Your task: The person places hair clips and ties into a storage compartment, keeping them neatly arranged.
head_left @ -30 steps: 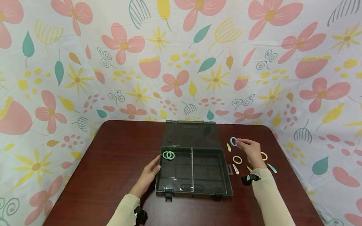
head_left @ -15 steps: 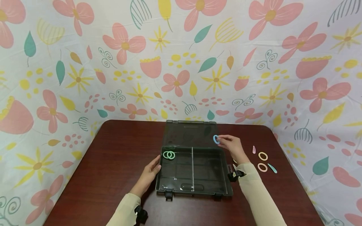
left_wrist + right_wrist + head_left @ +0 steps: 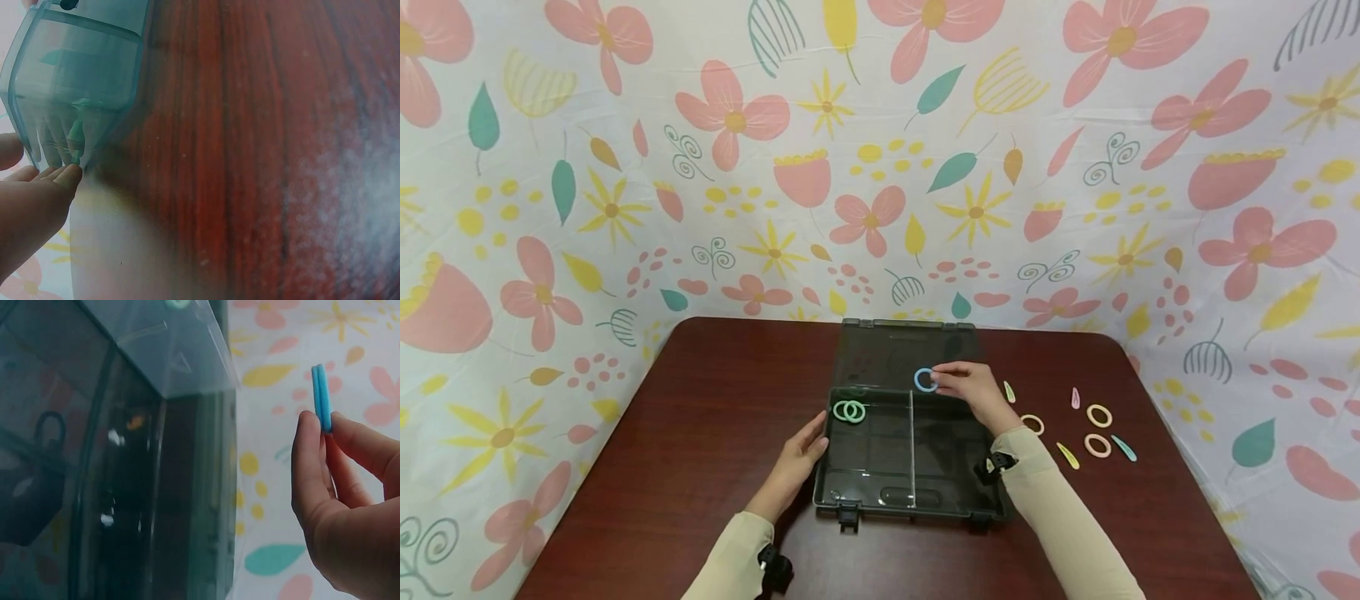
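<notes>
In the head view my right hand (image 3: pixel 973 393) pinches a blue hair tie (image 3: pixel 916 381) between thumb and fingers, above the back edge of the dark see-through box (image 3: pixel 872 471). Two blue bands lie side by side in that grip in the right wrist view; whether they are one tie or two I cannot tell. Two overlapping green hair ties (image 3: pixel 845 412) lie in the back left corner of the box's left compartment. My left hand (image 3: pixel 793 462) rests against the box's left wall, its fingers (image 3: pixel 67 178) nearly straight and touching the outside.
The box's lid (image 3: pixel 910 354) is folded back behind it, and a divider (image 3: pixel 913 450) splits the inside. To the right lie a pink clip (image 3: pixel 1076 398), a yellow clip (image 3: pixel 1067 455), a teal clip (image 3: pixel 1124 448) and several pale hair ties, on the brown table (image 3: pixel 730 375).
My right hand has carried the blue hair tie leftward from over the loose items to the box's back edge. The left hand stays at the box's left side.
</notes>
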`<state>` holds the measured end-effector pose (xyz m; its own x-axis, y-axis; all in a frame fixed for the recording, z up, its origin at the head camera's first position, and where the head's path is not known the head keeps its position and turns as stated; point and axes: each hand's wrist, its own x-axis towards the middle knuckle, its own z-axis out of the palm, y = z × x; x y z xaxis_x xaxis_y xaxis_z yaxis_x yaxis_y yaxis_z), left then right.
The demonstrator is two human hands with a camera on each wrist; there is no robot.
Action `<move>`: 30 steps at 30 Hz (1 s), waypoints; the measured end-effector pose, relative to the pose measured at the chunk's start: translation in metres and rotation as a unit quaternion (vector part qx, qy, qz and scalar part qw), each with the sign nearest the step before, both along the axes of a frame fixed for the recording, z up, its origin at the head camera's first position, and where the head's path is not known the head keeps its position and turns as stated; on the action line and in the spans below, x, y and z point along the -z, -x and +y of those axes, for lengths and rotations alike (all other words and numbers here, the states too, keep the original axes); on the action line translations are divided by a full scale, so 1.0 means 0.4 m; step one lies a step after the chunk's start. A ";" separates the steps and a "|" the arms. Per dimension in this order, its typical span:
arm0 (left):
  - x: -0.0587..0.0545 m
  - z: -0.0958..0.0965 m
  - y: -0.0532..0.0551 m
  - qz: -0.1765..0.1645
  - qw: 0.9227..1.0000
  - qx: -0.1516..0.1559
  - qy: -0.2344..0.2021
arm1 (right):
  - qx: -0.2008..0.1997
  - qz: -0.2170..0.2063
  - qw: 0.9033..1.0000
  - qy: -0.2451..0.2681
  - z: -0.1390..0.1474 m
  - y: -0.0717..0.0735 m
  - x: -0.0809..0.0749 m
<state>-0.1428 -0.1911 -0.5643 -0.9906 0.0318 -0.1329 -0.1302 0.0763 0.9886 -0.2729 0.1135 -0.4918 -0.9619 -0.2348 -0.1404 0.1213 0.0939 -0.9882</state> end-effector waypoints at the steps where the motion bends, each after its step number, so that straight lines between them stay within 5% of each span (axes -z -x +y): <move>1: 0.000 0.000 0.000 0.001 1.000 0.000 0.002 | -0.005 -0.001 1.000 0.001 -0.011 -0.001 0.002; 23: 0.003 -0.003 0.001 0.010 1.000 -0.001 0.005 | -0.092 0.000 0.996 0.003 -0.180 -0.024 0.042; 30: 0.006 -0.001 0.004 0.020 1.000 -0.004 0.003 | -0.081 0.007 0.996 -0.021 -0.216 -0.030 0.066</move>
